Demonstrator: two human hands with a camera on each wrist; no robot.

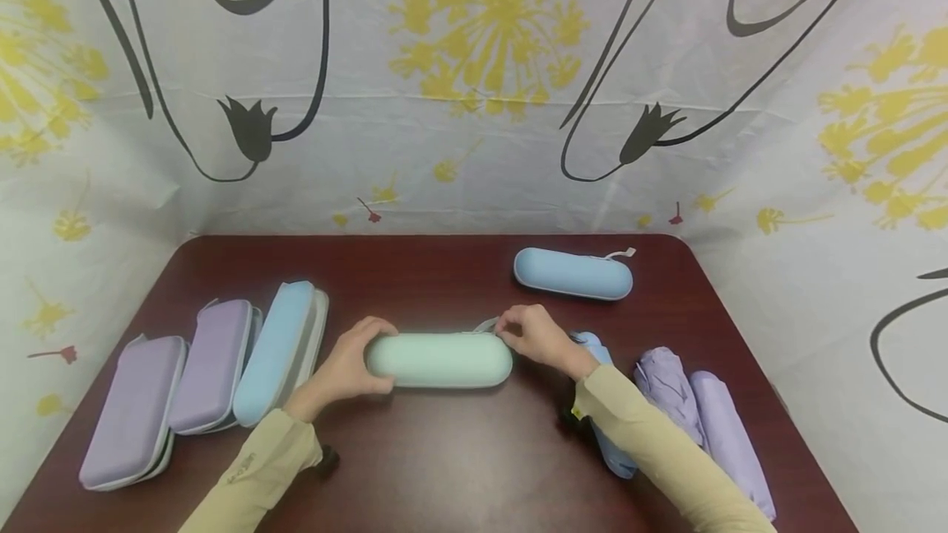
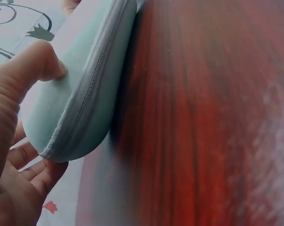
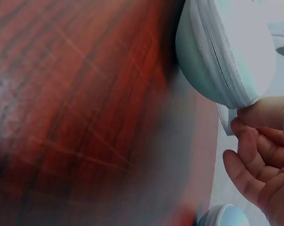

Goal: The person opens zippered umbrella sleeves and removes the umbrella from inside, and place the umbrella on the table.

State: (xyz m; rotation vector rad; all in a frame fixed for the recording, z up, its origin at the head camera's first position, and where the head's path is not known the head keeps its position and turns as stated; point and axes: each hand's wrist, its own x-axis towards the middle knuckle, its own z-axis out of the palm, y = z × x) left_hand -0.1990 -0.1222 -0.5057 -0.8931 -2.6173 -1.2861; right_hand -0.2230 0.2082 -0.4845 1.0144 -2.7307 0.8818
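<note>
Where the two hands meet one item, that item is the mint-green case (image 1: pixel 439 360), rounded-ended, with a pale zip, set crosswise at the middle of the dark-red table (image 1: pixel 459 467).

Left hand (image 1: pixel 351 359): grips the case's left end, thumb on the near side, fingers on the far side.

Right hand (image 1: pixel 539 340): thumb and index finger pinch at the case's right end, beside its pale strap (image 3: pixel 225 121); whether strap or zip is held cannot be told.

Left of the mint-green case, nearest first: light-blue case (image 1: pixel 276 344), narrower lilac case (image 1: pixel 212 364), wider lilac case (image 1: pixel 136 410), all slanted.

Behind it, to the right: small blue case (image 1: pixel 572 274), with a loop.

Right of it, nearest first: blue bundle (image 1: pixel 616 452), partly under the forearm; crumpled lilac bundle (image 1: pixel 669 393); smooth lilac roll (image 1: pixel 729 442).

Beyond it: flower-patterned cloth (image 1: pixel 355 48).
</note>
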